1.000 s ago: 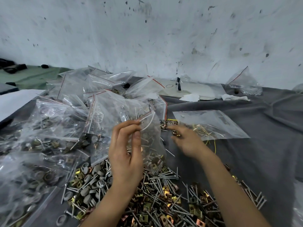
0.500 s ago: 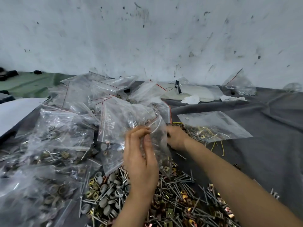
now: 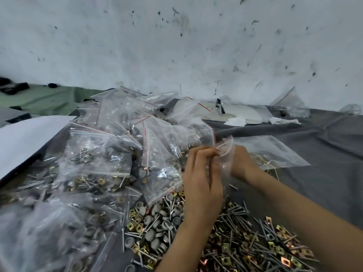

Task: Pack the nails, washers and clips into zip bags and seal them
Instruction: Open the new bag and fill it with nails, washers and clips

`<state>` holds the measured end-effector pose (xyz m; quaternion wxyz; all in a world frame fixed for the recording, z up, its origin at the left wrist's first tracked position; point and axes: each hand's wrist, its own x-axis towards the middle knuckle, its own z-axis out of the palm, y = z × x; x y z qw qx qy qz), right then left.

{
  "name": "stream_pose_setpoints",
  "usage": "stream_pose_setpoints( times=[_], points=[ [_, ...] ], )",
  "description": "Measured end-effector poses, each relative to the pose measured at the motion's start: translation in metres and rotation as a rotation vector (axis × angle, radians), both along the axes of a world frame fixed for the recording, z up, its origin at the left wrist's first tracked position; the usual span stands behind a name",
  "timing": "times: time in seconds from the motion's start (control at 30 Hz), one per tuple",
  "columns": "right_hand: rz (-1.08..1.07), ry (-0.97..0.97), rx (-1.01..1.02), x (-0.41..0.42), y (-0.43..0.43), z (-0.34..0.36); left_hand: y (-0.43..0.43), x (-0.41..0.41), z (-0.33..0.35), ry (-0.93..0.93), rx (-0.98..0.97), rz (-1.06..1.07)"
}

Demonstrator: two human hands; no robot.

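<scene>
**Stock on the surface, listed left to right**

1. White sheet (image 3: 29,138). It lies flat at the left edge, apart from the hardware.
2. Filled zip bags (image 3: 110,154). They are clear with red seal lines, and each holds nails, grey washers and brass-coloured clips mixed together. We judge they are heaped to this side as finished stock, out of the hands' working space. We cannot tell whether every one is sealed.
3. Loose washers (image 3: 157,222). They are piled just below the left hand, within easy reach for filling.
4. Left hand (image 3: 200,183). It is raised over the loose heap, with its fingertips pinching the mouth of a small zip bag (image 3: 225,154). We judge the bag hangs from its mouth so that the parts settle to the bottom. Its contents are too blurred to list.
5. Right hand (image 3: 242,163). It is at the far side of the same bag. Its fingers are hidden behind the plastic, so we cannot tell whether it grips.
6. Loose nails (image 3: 235,232) and clips (image 3: 279,250). They are spread over the grey surface (image 3: 324,146) beneath the right forearm, not yet packed.
7. Flat bag (image 3: 275,152). It lies on the surface beyond the right hand. It looks nearly empty, with thin yellow strands showing at its near edge.
</scene>
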<state>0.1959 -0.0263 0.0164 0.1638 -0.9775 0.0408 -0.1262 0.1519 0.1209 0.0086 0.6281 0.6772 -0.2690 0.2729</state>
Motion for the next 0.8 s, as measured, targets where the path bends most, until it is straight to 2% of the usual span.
stream_pose_setpoints(
  times=[0.07,0.1,0.23,0.3,0.37,0.43,0.5,0.6,0.8],
  points=[
    [-0.012,-0.042,-0.039,-0.007,-0.002,0.016,0.005,0.003,0.009,-0.054,0.047,-0.058],
    [-0.041,-0.068,0.008,-0.011,-0.002,0.025,0.008,0.005,0.015,-0.099,0.066,-0.077],
    [-0.079,-0.25,0.428,-0.031,0.005,0.061,0.03,0.018,0.029,-0.292,0.082,-0.136],
    [0.022,-0.292,0.61,-0.048,0.015,0.082,0.045,0.026,0.022,-0.338,0.074,-0.191],
    [0.188,-0.304,0.693,-0.068,0.033,0.102,0.058,0.032,0.011,-0.366,0.077,-0.215],
    [0.326,-0.315,0.614,-0.084,0.05,0.115,0.062,0.035,0.003,-0.41,0.093,-0.199],
    [0.398,-0.314,0.426,-0.092,0.064,0.12,0.062,0.035,-0.001,-0.436,0.1,-0.185],
    [0.376,-0.242,0.163,-0.093,0.071,0.117,0.064,0.037,-0.003,-0.449,0.075,-0.183],
    [0.35,-0.152,0.258,-0.084,0.074,0.108,0.062,0.034,-0.009,-0.46,0.086,-0.165]
  ],
)
